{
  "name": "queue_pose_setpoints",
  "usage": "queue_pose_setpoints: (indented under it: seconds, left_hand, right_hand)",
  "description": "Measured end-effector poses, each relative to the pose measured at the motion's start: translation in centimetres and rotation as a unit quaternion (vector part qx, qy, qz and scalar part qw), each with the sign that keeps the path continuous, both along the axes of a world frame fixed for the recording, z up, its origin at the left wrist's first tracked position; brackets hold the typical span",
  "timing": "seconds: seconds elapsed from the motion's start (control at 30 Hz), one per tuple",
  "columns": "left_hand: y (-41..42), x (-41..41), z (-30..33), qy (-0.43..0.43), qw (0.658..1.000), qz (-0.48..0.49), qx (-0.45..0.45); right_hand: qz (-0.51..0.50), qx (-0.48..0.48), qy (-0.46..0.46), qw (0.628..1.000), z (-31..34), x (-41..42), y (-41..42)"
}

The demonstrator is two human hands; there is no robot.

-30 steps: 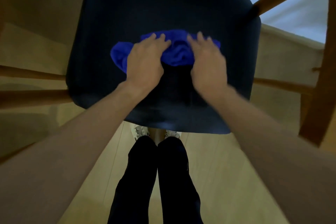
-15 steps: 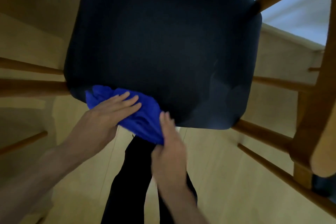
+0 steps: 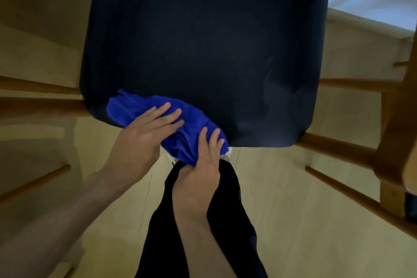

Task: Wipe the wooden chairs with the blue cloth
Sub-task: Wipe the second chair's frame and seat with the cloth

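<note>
So your left hand lies flat with straight fingers on the cloth, bunched over the seat edge at lower centre of the frame, while your right hand pinches its lower end.

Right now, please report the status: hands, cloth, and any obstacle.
Left hand flat on blue cloth; right hand grips its near end. Cloth at seat front edge. No obstacle seen.
</note>
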State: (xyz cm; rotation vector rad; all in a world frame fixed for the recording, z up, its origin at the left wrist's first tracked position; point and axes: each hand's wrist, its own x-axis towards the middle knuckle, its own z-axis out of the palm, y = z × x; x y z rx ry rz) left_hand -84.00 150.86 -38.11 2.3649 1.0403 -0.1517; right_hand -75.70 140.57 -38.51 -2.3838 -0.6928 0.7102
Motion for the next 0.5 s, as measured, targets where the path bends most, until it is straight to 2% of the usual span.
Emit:
queue_pose_setpoints:
  seconds: [0.07,0.13,0.23,0.3,0.4,0.5]
  left_hand:
    - [0.2,-0.5,0.8,0.018,1.0,0.0,-0.009]
    - [0.0,0.2,1.6,-0.007,1.0,0.007,-0.019]
    - [0.1,5.5,1.7,-0.084,0.996,0.01,0.016]
    - [1.0,10.8,0.9,-0.107,0.993,0.005,0.051]
    - [2.4,17.6,-0.9,-0.088,0.994,0.03,0.058]
    - [1.0,18.6,-1.9,-0.053,0.997,0.021,0.05]
  right_hand:
    - [0.036,-0.002,0.053,0.998,1.3,1.4,-0.6]
    - [0.084,0.003,0.07,0.994,3.1,5.2,-0.4]
    - [0.102,0.055,-0.007,0.993,4.8,12.9,2.3]
    - [0.118,0.025,-0.073,0.99,4.2,18.5,5.0]
    - [0.123,-0.059,-0.127,0.982,2.0,23.8,8.1]
    - [0.126,-0.114,-0.154,0.973,-0.1,22.2,6.5]
